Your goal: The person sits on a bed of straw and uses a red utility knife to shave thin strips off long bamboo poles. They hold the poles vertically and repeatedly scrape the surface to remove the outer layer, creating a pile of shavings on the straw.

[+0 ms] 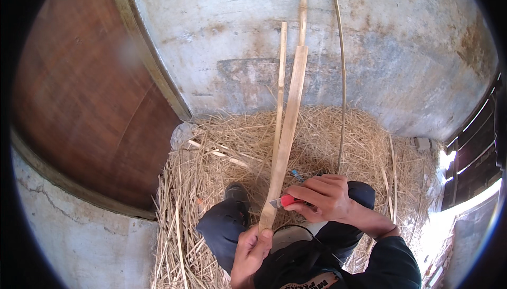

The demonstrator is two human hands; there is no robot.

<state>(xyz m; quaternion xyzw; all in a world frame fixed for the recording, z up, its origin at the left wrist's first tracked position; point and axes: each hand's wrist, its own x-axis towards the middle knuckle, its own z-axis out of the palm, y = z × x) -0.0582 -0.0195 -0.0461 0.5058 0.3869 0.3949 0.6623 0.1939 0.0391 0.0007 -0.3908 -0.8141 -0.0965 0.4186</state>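
My left hand (252,252) is closed around the near end of a long, flat bamboo strip (291,115), thumb on top. The strip points away from me and upward toward the wall. In my right hand (322,199) I grip a red-handled knife (288,200). Its short blade is at the right edge of the strip, a little above my left hand; whether it bites into the bamboo I cannot tell. Behind the strip, a thinner bamboo piece (281,78) and another pale stick (303,12) stand against the wall.
Straw and bamboo shavings (253,136) cover the floor. A thin curved stick (341,67) leans on the concrete wall (222,20) to the right. A brown wooden door (90,78) is at left, dark slats (478,152) at right. My bent knees (219,231) flank the work.
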